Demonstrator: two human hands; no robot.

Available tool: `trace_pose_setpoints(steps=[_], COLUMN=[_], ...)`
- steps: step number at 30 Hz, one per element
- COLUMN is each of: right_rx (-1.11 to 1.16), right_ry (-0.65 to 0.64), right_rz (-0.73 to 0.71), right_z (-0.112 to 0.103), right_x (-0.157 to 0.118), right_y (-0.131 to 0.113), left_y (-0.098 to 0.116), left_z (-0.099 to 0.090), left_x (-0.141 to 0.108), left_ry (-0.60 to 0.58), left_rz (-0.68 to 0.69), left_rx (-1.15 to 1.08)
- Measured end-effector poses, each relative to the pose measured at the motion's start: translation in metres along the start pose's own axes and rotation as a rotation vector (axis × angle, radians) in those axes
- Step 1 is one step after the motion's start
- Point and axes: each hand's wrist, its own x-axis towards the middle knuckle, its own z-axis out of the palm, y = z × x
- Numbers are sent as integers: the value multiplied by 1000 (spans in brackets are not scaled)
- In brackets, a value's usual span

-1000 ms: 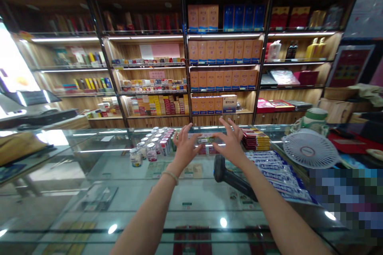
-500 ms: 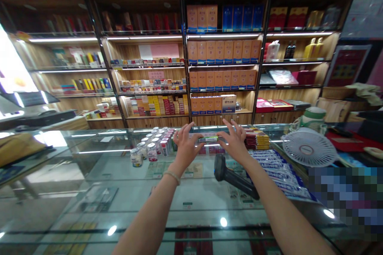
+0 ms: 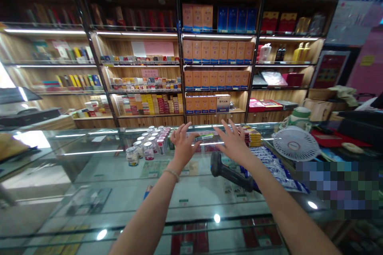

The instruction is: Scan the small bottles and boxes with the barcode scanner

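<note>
Between the thumb and fingers of my left hand (image 3: 183, 143) is a slim green-and-white pack (image 3: 205, 137), held level above the glass counter; its exact kind is too small to read. My right hand (image 3: 233, 139) is off the pack's right end, fingers spread and holding nothing. A black handheld barcode scanner (image 3: 230, 173) lies on the glass below my right hand. Left of my left hand stand rows of small white-capped jars (image 3: 149, 150). Beyond my right wrist are a stack of red-and-yellow packs (image 3: 253, 137) and blue-and-white packets (image 3: 269, 163).
The glass display counter (image 3: 119, 183) spans the foreground, with goods visible inside. A white fan (image 3: 295, 143) stands at the right, with a green-and-white container (image 3: 300, 116) behind it. Wooden shelves (image 3: 149, 121) of boxed goods line the back wall.
My right hand has let go of the pack's right end and opened. The pack now tilts slightly in my left hand. The view has turned a little to the right.
</note>
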Motion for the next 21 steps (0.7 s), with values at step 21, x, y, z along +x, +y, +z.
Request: trace_pose_setpoints(steps=[21], right_rx=[46], right_ry=[-223], right_rz=[184], right_z=[25], right_x=[-91], right_y=[-33], left_y=[-4], left_z=[8], left_x=[-4], left_ry=[29], left_rz=[23], left_rx=[18])
